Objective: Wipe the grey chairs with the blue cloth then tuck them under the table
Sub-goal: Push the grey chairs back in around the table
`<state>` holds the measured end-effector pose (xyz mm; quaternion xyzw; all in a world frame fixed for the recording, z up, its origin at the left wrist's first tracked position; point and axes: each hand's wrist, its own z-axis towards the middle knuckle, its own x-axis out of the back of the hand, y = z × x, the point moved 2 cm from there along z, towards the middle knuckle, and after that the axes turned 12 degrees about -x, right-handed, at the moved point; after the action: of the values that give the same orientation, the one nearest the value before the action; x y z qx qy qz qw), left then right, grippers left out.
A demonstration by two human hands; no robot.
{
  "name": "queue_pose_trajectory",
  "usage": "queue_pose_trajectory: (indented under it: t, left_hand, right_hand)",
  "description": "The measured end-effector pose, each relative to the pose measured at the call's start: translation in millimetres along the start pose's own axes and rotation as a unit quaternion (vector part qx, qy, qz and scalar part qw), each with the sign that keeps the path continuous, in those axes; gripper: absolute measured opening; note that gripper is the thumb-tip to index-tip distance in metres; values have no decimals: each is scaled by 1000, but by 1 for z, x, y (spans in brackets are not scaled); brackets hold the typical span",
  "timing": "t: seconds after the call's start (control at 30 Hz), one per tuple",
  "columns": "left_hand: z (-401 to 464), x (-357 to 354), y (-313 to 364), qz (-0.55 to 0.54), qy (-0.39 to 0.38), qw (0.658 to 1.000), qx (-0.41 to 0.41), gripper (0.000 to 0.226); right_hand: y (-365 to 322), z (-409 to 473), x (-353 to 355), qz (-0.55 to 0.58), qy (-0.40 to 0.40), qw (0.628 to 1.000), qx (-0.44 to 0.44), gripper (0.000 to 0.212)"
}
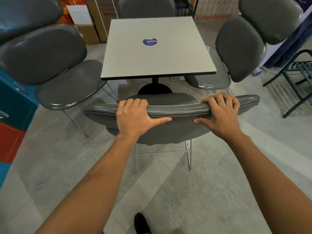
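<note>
Shoe: a black shoe (pixel 141 223) on the grey tiled floor (pixel 202 191).
Hands: left hand (pixel 135 116) and right hand (pixel 221 114) each grip the top edge of the nearest grey padded chair's backrest (pixel 177 125), fingers curled over, thumbs behind.
Desk: square white desk (pixel 157 53) just beyond that chair, purple round sticker (pixel 150 42) at its middle.
Side chairs: grey chairs left (pixel 55 68) and right (pixel 236 53), seats partly under the desk.
Far chair: grey backrest (pixel 146 7) behind the desk.

My fingertips (pixel 135 101) vanish behind the near chair's backrest (pixel 177 109). The far chair (pixel 146 7) is cut off at the top edge, and the bench sticker (pixel 150 42) print is too small to read.
</note>
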<state>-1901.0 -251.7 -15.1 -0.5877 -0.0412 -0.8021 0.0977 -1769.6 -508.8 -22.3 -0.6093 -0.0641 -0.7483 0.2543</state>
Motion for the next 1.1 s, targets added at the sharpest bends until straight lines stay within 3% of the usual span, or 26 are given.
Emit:
queue_pose_trajectory:
  t: [0.63,1.1]
  left_hand:
    - [-4,28,23,-59,-76,993,72,105]
    - [12,16,19,-20,-77,995,66,107]
  right_hand:
    - [6,5,4,15,-26,999,17,65]
    - [8,22,-1,17,-18,999,27,62]
